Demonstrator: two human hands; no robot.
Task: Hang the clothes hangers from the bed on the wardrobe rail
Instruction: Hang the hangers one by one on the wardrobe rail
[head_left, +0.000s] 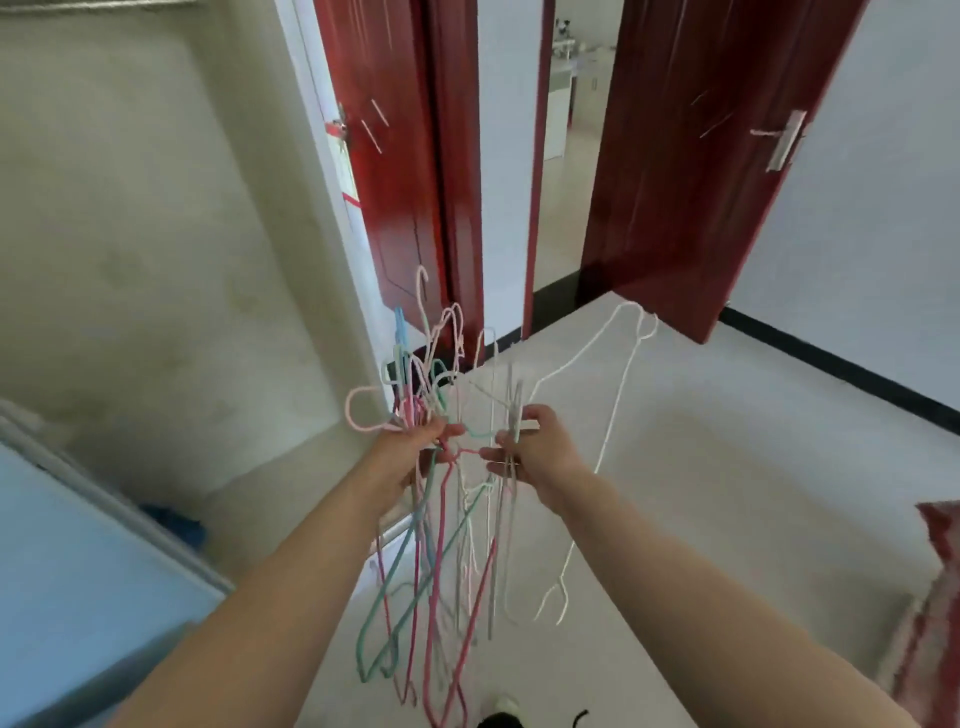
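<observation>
A tangled bundle of thin wire hangers (436, 525) in pink, teal, blue, grey and white hangs upright in the air above the floor, gathered at the necks. Their hooks fan out upward, a pale pink hook curling off to the left and a taller one rising above the rest, while the long shoulders and bars dangle downward and cross one another. One white hanger (597, 457) stands apart on the right of the bundle, tilted, its body stretching up and down. The wardrobe rail (98, 5) runs as a pale bar along the top left, bare of hangers.
</observation>
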